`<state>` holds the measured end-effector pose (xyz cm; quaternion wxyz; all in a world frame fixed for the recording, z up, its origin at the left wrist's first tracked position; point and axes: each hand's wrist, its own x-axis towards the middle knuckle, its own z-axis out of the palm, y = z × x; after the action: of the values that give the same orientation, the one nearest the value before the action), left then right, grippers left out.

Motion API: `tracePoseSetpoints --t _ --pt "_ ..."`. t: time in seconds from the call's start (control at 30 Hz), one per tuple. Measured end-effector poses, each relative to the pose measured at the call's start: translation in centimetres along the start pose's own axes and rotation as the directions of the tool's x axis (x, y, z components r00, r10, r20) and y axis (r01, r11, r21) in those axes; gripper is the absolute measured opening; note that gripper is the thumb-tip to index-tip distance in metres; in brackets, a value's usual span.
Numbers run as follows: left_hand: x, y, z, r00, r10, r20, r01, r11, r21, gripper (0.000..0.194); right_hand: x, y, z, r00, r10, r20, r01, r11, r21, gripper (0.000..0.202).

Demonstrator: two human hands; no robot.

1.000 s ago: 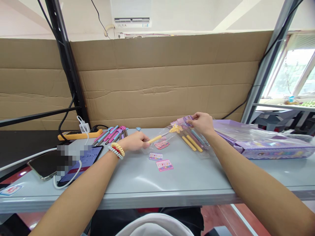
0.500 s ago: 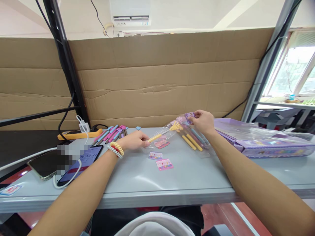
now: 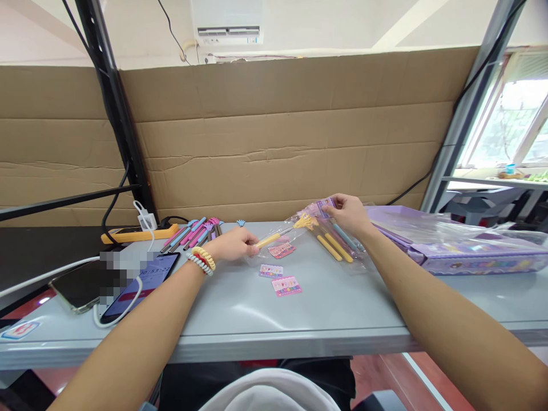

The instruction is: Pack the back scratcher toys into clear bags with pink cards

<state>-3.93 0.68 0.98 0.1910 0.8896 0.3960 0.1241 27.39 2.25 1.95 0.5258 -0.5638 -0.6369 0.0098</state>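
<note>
A yellow back scratcher (image 3: 269, 240) with a hand-shaped head lies slantwise inside a clear plastic bag (image 3: 287, 227). My left hand (image 3: 235, 244) pinches the lower left end of the bag, by the scratcher's handle. At the bag's upper right end, my right hand (image 3: 349, 214) is closed on a small purple printed card (image 3: 325, 203), which lies against the bag's mouth; whether it is inside the plastic cannot be told. Beside that hand are bagged scratchers with yellow handles (image 3: 329, 246) and a blue one. Printed cards (image 3: 286, 286) lie on the table below the bag.
Loose pink and blue scratchers (image 3: 194, 233) are heaped at the back left. Two phones, one a lit phone (image 3: 141, 285) with a white cable, rest at left near an orange power strip (image 3: 141, 235). A purple box (image 3: 479, 258) covered with plastic bags stands at right.
My right hand has shifted slightly left with the purple card, bringing it closer over the bag's end. My left hand stays in place.
</note>
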Motion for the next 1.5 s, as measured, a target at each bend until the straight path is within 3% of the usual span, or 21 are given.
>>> tracePoseSetpoints --t 0.1,0.23,0.43,0.6,0.73,0.93,1.27,1.4,1.5 --pt "0.03 0.07 -0.03 1.000 0.015 0.006 -0.015 1.000 0.014 0.023 -0.27 -0.45 0.25 0.998 -0.061 -0.015 0.058 0.984 -0.169 0.016" --pt "0.04 0.31 -0.06 1.000 0.021 0.008 -0.021 1.000 0.020 0.023 -0.59 -0.95 0.38 0.998 -0.054 0.041 0.061 0.980 -0.188 0.027" --pt "0.03 0.54 -0.05 1.000 0.010 0.000 -0.010 1.000 -0.025 0.022 -0.32 -0.70 0.13 0.991 -0.106 -0.080 0.083 0.964 -0.252 0.019" --pt "0.04 0.30 -0.02 1.000 0.026 0.003 -0.026 1.000 -0.008 0.022 -0.19 -0.56 0.08 0.997 0.025 -0.068 -0.025 1.000 0.002 0.012" --pt "0.05 0.13 0.01 1.000 0.007 0.007 -0.007 1.000 0.019 0.022 -0.26 -0.54 0.04 0.992 0.123 0.022 -0.125 0.957 0.263 0.028" --pt "0.08 0.04 -0.02 1.000 0.018 -0.008 -0.018 1.000 0.018 0.023 -0.48 -0.90 0.17 0.984 0.092 0.155 -0.154 0.874 0.461 0.036" --pt "0.09 -0.01 -0.08 0.999 -0.016 -0.049 0.016 1.000 -0.004 0.021 0.02 -1.02 0.14 0.963 0.116 0.242 -0.241 0.770 0.590 0.013" --pt "-0.13 0.31 -0.18 0.998 -0.008 -0.054 0.008 1.000 -0.009 0.021 -0.12 -0.83 -0.04 0.951 0.123 0.285 -0.268 0.790 0.552 0.003" --pt "-0.09 0.34 -0.16 0.999 -0.022 -0.049 0.022 1.000 0.006 0.020 -0.20 -0.61 -0.05 0.954 0.158 0.255 -0.274 0.808 0.523 0.004"
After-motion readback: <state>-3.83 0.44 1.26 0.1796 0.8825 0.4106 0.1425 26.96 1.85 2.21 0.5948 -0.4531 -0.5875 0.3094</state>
